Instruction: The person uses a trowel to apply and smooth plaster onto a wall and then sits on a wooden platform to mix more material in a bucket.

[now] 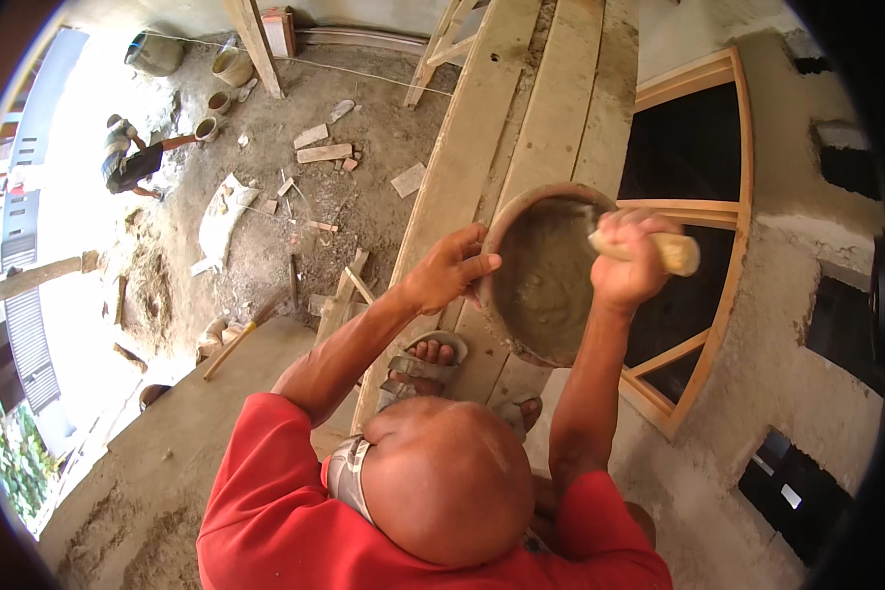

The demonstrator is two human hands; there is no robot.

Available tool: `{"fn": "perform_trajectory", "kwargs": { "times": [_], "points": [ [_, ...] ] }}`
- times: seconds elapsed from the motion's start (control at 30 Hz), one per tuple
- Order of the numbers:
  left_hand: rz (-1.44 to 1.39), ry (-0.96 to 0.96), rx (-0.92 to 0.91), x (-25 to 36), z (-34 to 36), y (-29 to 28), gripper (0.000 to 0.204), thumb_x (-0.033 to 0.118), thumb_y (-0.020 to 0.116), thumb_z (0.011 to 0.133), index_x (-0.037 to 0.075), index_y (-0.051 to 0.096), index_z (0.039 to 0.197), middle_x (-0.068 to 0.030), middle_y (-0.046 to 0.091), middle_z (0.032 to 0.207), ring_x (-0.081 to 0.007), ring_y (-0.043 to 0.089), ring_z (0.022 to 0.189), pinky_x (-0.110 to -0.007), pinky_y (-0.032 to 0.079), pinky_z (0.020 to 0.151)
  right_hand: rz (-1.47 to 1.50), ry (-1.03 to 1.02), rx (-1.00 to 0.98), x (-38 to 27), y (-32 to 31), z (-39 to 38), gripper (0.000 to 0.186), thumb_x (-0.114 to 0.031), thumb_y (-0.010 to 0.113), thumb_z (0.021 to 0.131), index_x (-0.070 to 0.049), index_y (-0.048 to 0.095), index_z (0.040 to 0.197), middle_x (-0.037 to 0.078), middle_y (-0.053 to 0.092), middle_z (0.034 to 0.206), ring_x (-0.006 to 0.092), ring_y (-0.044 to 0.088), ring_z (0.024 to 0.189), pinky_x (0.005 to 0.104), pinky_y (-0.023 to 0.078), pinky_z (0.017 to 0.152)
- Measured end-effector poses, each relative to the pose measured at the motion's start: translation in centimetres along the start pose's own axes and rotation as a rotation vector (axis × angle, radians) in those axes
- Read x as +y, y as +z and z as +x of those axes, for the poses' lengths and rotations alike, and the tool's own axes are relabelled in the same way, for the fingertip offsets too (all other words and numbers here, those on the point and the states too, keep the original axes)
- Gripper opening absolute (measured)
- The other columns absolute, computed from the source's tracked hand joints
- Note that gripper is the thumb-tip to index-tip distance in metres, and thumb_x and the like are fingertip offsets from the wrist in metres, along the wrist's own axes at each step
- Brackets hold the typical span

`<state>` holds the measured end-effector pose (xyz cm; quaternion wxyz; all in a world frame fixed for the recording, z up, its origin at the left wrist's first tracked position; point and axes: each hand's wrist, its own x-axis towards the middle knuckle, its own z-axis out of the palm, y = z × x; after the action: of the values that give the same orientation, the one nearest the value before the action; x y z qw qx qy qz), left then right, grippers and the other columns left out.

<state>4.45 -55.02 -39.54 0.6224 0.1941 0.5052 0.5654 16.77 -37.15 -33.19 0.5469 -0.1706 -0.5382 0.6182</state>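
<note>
A round bucket [533, 354] of wet grey mortar [544, 287] is in front of me, over the wooden planks [551, 118]. My left hand [454, 267] grips its left rim, with the thumb over the edge and the fingers along the outer wall. In my right hand [629, 258], above the bucket's right side, is a trowel, its pale wooden handle [678, 254] sticking out to the right of the closed fist. The trowel's metal part points into the bucket, and most of its blade is hidden.
A wooden window frame [745, 197] stands right of the planks, in a rough wall [767, 295] with square openings. Down on the ground at the left, a person [133, 157] bends toward a bucket [206, 129]. Brick pieces [324, 153] and a white sack [224, 218] lie there.
</note>
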Motion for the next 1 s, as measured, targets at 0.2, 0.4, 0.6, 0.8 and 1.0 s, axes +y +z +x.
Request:
{"fn": "perform_trajectory", "kwargs": {
  "times": [0.2, 0.4, 0.6, 0.8, 1.0],
  "points": [
    [-0.030, -0.020, -0.134, 0.2, 2.6, -2.3, 0.027, 0.025, 0.063, 0.096, 0.003, 0.052, 0.106, -0.0037, 0.060, 0.085, -0.0106, 0.062, 0.070, -0.028, 0.058, 0.054, 0.143, 0.527, -0.531, 1.8, -0.8, 0.4, 0.016, -0.002, 0.062, 0.070, -0.007, 0.049, 0.077, 0.005, 0.050, 0.066, 0.0142, 0.048, 0.059, 0.0275, 0.039, 0.056],
    [-0.076, -0.029, -0.141, 0.8, 3.5, -2.8, 0.021, 0.022, 0.065, 0.094, 0.004, 0.055, 0.094, -0.0026, 0.057, 0.073, -0.0121, 0.060, 0.058, -0.027, 0.057, 0.046, -0.162, 0.515, -1.050, 0.1, 1.3, 1.5, 0.017, -0.006, 0.066, 0.063, -0.007, 0.049, 0.067, 0.004, 0.054, 0.063, 0.0128, 0.051, 0.057, 0.0281, 0.039, 0.053],
    [-0.062, -0.055, -0.137, 0.0, 4.0, -3.1, 0.019, 0.021, 0.065, 0.095, 0.005, 0.056, 0.100, -0.0003, 0.059, 0.077, -0.0108, 0.061, 0.060, -0.027, 0.056, 0.049, -0.107, 0.425, -0.914, -3.1, -0.7, -0.1, 0.018, -0.007, 0.066, 0.062, -0.006, 0.048, 0.068, 0.004, 0.052, 0.061, 0.0157, 0.050, 0.053, 0.0294, 0.040, 0.052],
    [-0.065, -0.070, -0.142, 0.2, 3.5, -3.1, 0.022, 0.024, 0.066, 0.094, 0.005, 0.056, 0.099, -0.0002, 0.057, 0.077, -0.0099, 0.060, 0.062, -0.026, 0.056, 0.048, -0.116, 0.328, -0.779, -5.3, -0.6, -2.1, 0.020, -0.009, 0.067, 0.065, -0.006, 0.048, 0.069, 0.004, 0.051, 0.061, 0.0158, 0.048, 0.051, 0.0296, 0.041, 0.052],
    [-0.075, -0.083, -0.138, 0.6, 3.3, -3.1, 0.026, 0.027, 0.067, 0.093, 0.005, 0.055, 0.098, -0.0005, 0.056, 0.077, -0.0095, 0.058, 0.064, -0.025, 0.055, 0.047, -0.175, 0.246, -0.449, -4.8, -1.5, -4.8, 0.018, -0.009, 0.065, 0.073, -0.006, 0.047, 0.075, 0.004, 0.050, 0.061, 0.0145, 0.046, 0.051, 0.0312, 0.041, 0.054]
  ]
}}
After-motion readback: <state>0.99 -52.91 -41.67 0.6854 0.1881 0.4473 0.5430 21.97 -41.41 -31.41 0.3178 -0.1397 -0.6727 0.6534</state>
